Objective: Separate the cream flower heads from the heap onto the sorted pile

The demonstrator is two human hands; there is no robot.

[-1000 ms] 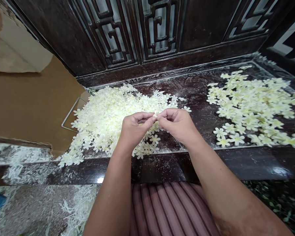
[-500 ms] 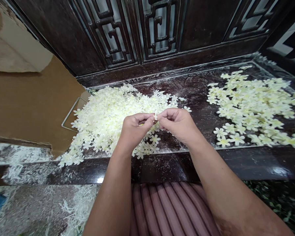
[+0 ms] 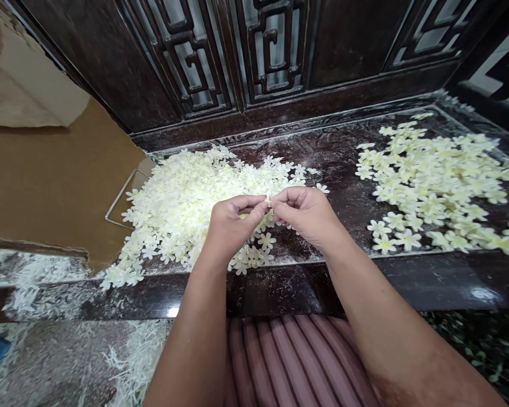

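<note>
Between my two hands is a small white flower [image 3: 268, 200], pinched at the fingertips and mostly covered by them. My left hand [image 3: 237, 220] grips it from the left with thumb and forefinger. From the right, the thumb and forefinger of my right hand [image 3: 303, 212] close on the same flower. Under and behind my hands spreads a large heap of white, yellow-centred flowers [image 3: 186, 198] on the dark wooden bench [image 3: 335, 152]. A second, looser group of such flowers [image 3: 436, 181] lies on the right of the bench.
Brown cardboard [image 3: 46, 181] stands at the left, with a bent metal handle [image 3: 121, 198] beside the heap. A carved wooden back [image 3: 339, 51] rises behind. White shreds [image 3: 46, 282] lie on the bench's left end and on the floor. Dark green leaves [image 3: 483, 339] show at lower right.
</note>
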